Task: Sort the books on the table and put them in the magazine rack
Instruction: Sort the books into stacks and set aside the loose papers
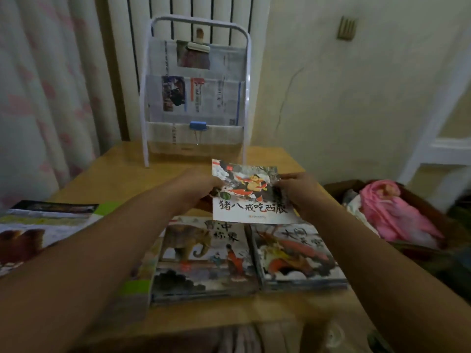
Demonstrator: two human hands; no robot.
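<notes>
Both hands hold one thin picture book (pixel 248 193) by its side edges, lifted above the table (pixel 122 174). Left hand (pixel 201 186) has its grip pinching the left edge, fingers curled under. Right hand (pixel 300 191) has its grip pinching the right edge, thumb on the cover. Book is tilted, cover up, roughly midway between the stacks and the magazine rack (pixel 195 90).

Below the book: two stacks on the table, an elephant-cover stack (pixel 204 256) on the left and a red-figure stack (pixel 295 253) just beside it on the right. Bigger magazines (pixel 38 225) lie further left. The rack stands at the table's far edge, three pockets already holding papers, with a blue clip (pixel 198 125) on the bottom pocket and a pale clip (pixel 198 47) on the top one.

Risks, as a guess: the book is floppy, so it may bend or catch on a pocket lip going in. The pockets look full, so it may not seat and could slide back out. Pushing hard could tip or shove the light rack. A forearm could brush the stacks.

Off the table to the right: pink cloth (pixel 392 212) in a box.
</notes>
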